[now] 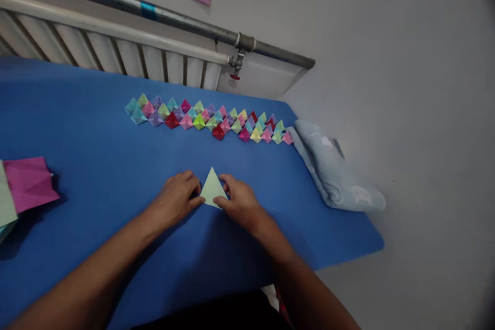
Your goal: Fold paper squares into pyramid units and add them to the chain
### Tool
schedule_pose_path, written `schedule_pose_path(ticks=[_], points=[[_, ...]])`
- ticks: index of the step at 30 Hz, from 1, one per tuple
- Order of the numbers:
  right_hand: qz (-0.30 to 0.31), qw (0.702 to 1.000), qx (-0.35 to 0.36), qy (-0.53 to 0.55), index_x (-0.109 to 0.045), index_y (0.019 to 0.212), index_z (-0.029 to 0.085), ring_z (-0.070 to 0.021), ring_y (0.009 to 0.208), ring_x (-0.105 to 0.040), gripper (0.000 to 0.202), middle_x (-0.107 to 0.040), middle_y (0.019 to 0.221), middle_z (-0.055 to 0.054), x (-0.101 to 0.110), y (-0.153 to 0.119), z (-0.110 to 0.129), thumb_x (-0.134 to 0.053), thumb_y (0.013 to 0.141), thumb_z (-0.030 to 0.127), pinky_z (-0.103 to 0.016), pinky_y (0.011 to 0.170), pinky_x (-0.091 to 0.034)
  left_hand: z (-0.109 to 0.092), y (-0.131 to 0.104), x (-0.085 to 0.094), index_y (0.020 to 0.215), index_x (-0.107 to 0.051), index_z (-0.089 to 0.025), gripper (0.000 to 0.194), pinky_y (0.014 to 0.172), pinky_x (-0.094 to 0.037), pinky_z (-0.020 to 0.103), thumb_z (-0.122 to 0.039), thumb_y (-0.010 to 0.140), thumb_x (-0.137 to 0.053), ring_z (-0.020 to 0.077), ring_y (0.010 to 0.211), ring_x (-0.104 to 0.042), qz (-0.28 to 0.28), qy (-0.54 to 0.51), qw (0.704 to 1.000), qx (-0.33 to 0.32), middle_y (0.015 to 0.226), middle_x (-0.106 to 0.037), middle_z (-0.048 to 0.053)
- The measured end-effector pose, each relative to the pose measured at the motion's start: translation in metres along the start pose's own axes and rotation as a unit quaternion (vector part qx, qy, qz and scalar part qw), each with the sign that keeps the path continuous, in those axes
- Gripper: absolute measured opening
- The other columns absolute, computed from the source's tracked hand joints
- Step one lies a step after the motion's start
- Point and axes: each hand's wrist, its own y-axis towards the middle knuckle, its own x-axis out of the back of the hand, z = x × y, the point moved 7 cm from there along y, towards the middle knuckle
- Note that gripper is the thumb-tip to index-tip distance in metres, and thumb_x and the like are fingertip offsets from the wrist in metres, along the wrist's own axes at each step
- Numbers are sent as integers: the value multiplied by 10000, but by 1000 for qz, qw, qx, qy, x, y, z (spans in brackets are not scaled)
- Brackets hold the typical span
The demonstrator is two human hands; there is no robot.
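A pale green sheet of paper [212,187], folded to a triangle with its point away from me, is between my hands just above or on the blue table. My left hand [182,193] pinches its left corner between thumb and curled fingers. At the right corner, the thumb of my right hand [237,197] lies on the paper and the fingers bend round its edge. Farther back, several small folded paper pieces [199,121] in many colours stand in rows.
At the left edge lies a stack of creased paper, with a magenta sheet [31,182] and a pale green one. A folded light blue cloth [336,170] rests at the table's right end. Behind the blue table [96,154] are a radiator [131,56] and a pipe [185,20] with a valve.
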Motion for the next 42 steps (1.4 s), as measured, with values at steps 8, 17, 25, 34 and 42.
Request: schedule_pose_path(ticks=[8,17,25,34,42], points=[[49,996,-43,69,-608,772,196,-100,624,-464,118,-513,667,59,0,6,-6,-690,693,227,-224,584,-321,6,-3,-4,929,-629,-188,185,771,-410,356,-321,801,-636,227,858,-556,-19,-2,1000,-1,944,-595,57],[-9,981,14,194,-575,644,186,-182,981,-553,121,-606,1060,-42,9,11,2,-681,672,237,-292,794,-422,9,-3,6,856,-661,-209,170,659,-398,295,-346,760,-633,179,716,-549,-61,-169,983,32,821,-609,20],[10,930,-25,367,-522,661,199,-81,521,-418,212,-495,553,81,3,44,18,-676,656,345,-210,522,-327,25,-3,23,733,-690,-195,249,604,-385,272,-441,694,-684,149,610,-512,-130,-438,879,135,629,-600,-12],[-25,899,-14,437,-482,664,216,-79,484,-367,270,-434,524,84,-11,45,20,-670,667,410,-213,486,-304,37,-1,19,707,-715,-185,293,635,-459,294,-440,599,-812,153,604,-584,-154,-542,804,188,622,-666,14],[-23,897,72,435,-603,862,213,-103,592,-488,190,-530,657,38,15,24,38,-556,830,394,-220,559,-400,37,4,9,667,-678,-160,339,629,-482,269,-446,620,-853,131,577,-593,-72,-644,743,171,588,-660,18]])
